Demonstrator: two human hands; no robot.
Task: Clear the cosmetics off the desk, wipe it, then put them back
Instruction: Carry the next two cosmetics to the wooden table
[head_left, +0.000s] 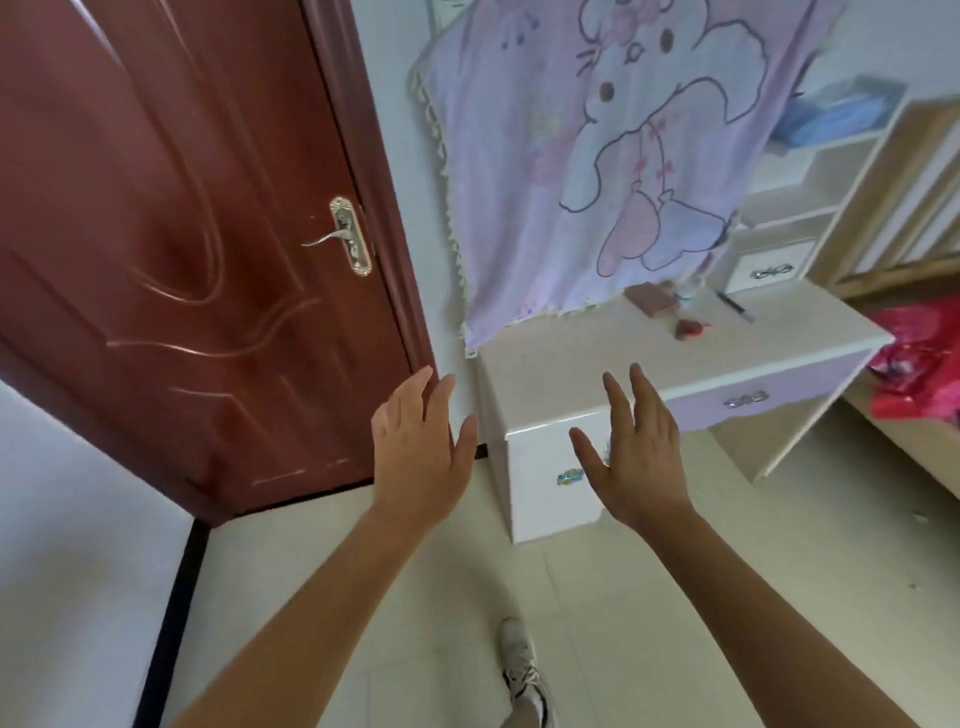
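Note:
A white and lilac desk (571, 358) stands ahead against the wall. At its far end lie a brown flat case (652, 300), a small red item (688, 328), a dark pen-like stick (733, 306) and a clear bottle (691, 288), blurred. My left hand (421, 447) is raised in front of the desk's left corner, fingers straight, holding nothing. My right hand (636, 447) is raised before the desk's front drawer unit, fingers spread, also empty. Neither hand touches the desk.
A purple cartoon cloth (623, 156) hangs over the back of the desk. A dark red door (182, 234) stands at the left. White shelves (789, 182) rise at the desk's right, and a bed with red fabric (919, 358) lies further right. The floor is tiled.

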